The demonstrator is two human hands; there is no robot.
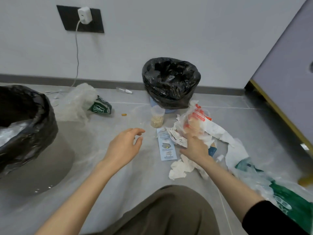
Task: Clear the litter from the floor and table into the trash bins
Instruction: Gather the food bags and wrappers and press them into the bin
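My left hand [125,145] hovers over the grey floor with relaxed, spread fingers and holds nothing. My right hand [196,148] reaches into a litter pile, its fingers curled into crumpled white paper [177,138] under a red-printed plastic bag [194,122]; the fingertips are hidden. A blue leaflet [166,148] and white tissue [179,168] lie beside that hand. A clear cup of oats [157,117] stands in front of a bin lined with a black bag [171,82]. A second black-lined bin [25,116] is at the left.
Clear wrap with a green label [94,106], a small bottle [123,90] and a tiny orange piece [124,114] lie near the wall. A green and clear bag [288,200] lies at the right, below a grey cabinet [288,73]. A charger cable [77,53] hangs from the wall.
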